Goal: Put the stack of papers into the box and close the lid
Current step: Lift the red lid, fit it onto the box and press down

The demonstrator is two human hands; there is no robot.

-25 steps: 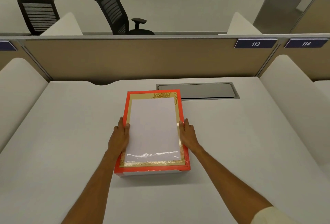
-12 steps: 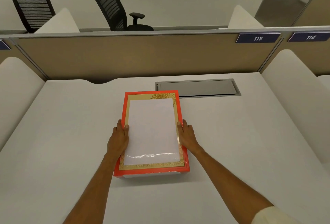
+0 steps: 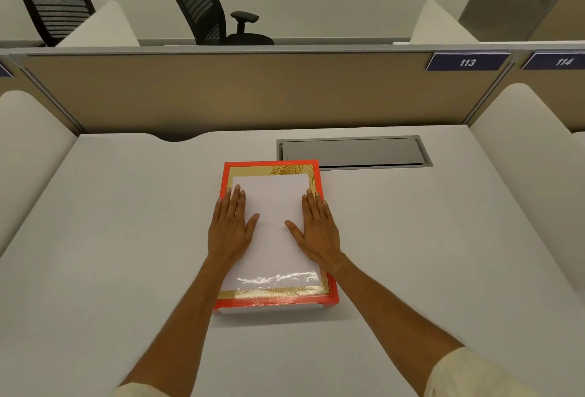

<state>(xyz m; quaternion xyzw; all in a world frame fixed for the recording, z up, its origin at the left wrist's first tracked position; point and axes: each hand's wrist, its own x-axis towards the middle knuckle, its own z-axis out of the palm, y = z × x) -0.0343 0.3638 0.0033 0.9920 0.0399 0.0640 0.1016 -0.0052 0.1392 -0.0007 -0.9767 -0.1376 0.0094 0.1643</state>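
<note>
A flat box (image 3: 275,300) lies in the middle of the white desk (image 3: 126,238). Its lid has an orange-red rim, a gold frame and a glossy white middle. The lid sits down on the box, and a strip of the white base shows under its near edge. No separate stack of papers is in view. My left hand (image 3: 229,229) lies flat, palm down, on the left part of the lid. On the right part my right hand (image 3: 316,229) rests the same way. Both hands hold nothing.
A grey cable hatch (image 3: 351,153) is set into the desk just behind and right of the box. A tan partition (image 3: 253,92) closes the back, and white side dividers (image 3: 28,149) (image 3: 531,143) stand left and right. Two black chairs (image 3: 202,1) are beyond the partition.
Both hands have left the box's long sides and moved up onto the lid, now lying flat on top. The box has stayed in place.
</note>
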